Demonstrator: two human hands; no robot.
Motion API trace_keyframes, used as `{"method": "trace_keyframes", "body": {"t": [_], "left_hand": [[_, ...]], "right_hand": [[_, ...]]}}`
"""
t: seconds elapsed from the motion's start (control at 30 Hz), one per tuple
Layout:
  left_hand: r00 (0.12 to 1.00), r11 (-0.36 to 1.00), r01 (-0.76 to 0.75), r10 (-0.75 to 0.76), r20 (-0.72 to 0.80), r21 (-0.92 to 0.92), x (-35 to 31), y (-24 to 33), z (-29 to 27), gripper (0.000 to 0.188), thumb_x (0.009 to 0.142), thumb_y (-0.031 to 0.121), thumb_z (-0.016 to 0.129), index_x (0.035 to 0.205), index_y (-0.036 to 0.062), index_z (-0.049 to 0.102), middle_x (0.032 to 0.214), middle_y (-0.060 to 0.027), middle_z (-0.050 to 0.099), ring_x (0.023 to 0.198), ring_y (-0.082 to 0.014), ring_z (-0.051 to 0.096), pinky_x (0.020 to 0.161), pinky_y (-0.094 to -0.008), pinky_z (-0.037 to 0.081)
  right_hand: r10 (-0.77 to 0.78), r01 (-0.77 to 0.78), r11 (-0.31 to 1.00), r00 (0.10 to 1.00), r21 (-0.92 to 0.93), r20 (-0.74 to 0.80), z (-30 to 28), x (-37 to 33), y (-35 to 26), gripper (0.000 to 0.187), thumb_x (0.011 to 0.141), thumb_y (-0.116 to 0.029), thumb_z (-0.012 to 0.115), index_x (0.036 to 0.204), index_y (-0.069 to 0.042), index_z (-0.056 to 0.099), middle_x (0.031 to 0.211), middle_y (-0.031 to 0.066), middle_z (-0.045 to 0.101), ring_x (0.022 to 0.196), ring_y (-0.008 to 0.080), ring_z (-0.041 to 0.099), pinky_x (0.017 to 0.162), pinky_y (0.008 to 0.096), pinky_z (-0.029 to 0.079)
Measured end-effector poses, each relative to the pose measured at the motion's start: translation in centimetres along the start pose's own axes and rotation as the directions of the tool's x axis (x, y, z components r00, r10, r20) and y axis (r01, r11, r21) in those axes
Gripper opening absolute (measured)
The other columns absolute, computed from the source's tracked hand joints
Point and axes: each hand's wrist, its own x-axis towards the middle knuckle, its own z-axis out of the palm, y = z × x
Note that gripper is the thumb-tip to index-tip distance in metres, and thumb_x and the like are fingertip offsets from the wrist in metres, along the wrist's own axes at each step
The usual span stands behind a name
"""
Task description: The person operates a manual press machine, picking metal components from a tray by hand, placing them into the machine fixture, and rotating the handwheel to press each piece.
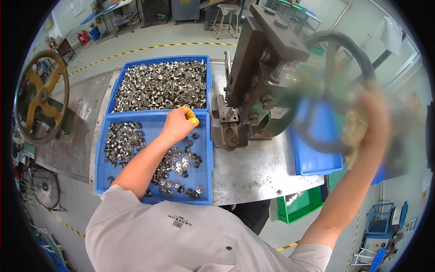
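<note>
My left hand (pixel 179 123) hovers over the right side of the near blue tray (pixel 154 119), its fingers curled together in yellow finger covers. Whatever they may hold is hidden. Small round metal parts with short stems (pixel 123 140) lie heaped and scattered in that tray, several under my left forearm. To the right stands a green and dark-metal hand press (pixel 267 86); its small metal fixture (pixel 229 131) is just right of my left hand. My right hand (pixel 372 113), blurred by motion, is closed on the rim of the press's large handwheel (pixel 342 37), with something pale yellow at the fingers.
Behind the near tray, a second blue tray (pixel 209 86) is filled with similar parts. Another blue tray (pixel 317 156) sits under the handwheel on the metal table (pixel 253 181). A green bin (pixel 301 208) is below the table edge. A yellow-spoked handwheel (pixel 43 95) stands at left.
</note>
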Motion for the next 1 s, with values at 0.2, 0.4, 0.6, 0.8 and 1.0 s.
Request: {"method": "trace_keyframes", "body": {"t": [0.2, 0.4, 0.6, 0.8, 1.0], "left_hand": [[0.973, 0.519, 0.209, -0.021, 0.232, -0.829, 0.5, 0.7, 0.9, 0.013, 0.076, -0.002, 0.053, 0.086, -0.0036, 0.062, 0.078, -0.0132, 0.062, 0.060, -0.0180, 0.060, 0.051, -0.0258, 0.051], [0.980, 0.439, 0.170, 0.017, 0.198, -0.882, 1.0, 3.7, 2.2, 0.016, 0.077, -0.005, 0.056, 0.092, -0.0058, 0.062, 0.080, -0.0124, 0.062, 0.061, -0.0158, 0.060, 0.051, -0.0224, 0.051], [0.989, 0.679, 0.082, 0.037, 0.146, -0.729, 1.7, 5.6, 3.3, 0.016, 0.077, -0.001, 0.062, 0.092, -0.0066, 0.064, 0.083, -0.0114, 0.064, 0.061, -0.0141, 0.059, 0.052, -0.0225, 0.048], [0.943, 0.854, -0.333, 0.295, -0.156, -0.399, 1.6, 5.5, 4.0, 0.013, 0.079, 0.002, 0.064, 0.090, -0.0050, 0.066, 0.081, -0.0085, 0.065, 0.057, -0.0118, 0.055, 0.053, -0.0219, 0.045], [0.858, 0.797, -0.509, 0.444, -0.257, -0.324, 2.2, 4.2, 4.7, 0.014, 0.080, 0.004, 0.066, 0.092, -0.0022, 0.067, 0.075, -0.0061, 0.064, 0.054, -0.0110, 0.053, 0.053, -0.0218, 0.045]], "right_hand": [[-0.029, 0.029, 0.999, 1.000, 0.045, -0.003, -0.3, -0.2, -0.6, 0.042, 0.075, -0.016, 0.061, 0.113, 0.003, 0.055, 0.070, 0.0068, 0.053, 0.065, 0.0143, 0.051, 0.058, 0.0219, 0.039], [-0.034, 0.034, 0.995, 0.999, 0.092, 0.007, 0.3, -0.2, 0.4, 0.043, 0.075, -0.013, 0.061, 0.114, 0.004, 0.055, 0.070, 0.0060, 0.053, 0.065, 0.0140, 0.052, 0.058, 0.0214, 0.039], [-0.053, 0.054, 0.989, 0.999, 0.140, -0.011, 0.6, -0.6, 0.5, 0.044, 0.075, -0.012, 0.061, 0.115, 0.004, 0.055, 0.070, 0.0058, 0.053, 0.065, 0.0136, 0.052, 0.059, 0.0212, 0.039], [-0.036, 0.033, 0.995, 0.999, 0.090, 0.030, 0.1, 0.3, 0.3, 0.044, 0.075, -0.012, 0.061, 0.115, 0.005, 0.054, 0.070, 0.0057, 0.053, 0.065, 0.0137, 0.052, 0.059, 0.0215, 0.039], [-0.094, 0.096, 0.992, 0.995, 0.082, -0.022, 0.5, 0.0, 0.4, 0.040, 0.075, -0.013, 0.061, 0.110, 0.003, 0.055, 0.070, 0.0063, 0.054, 0.064, 0.0141, 0.052, 0.058, 0.0217, 0.040]]}}
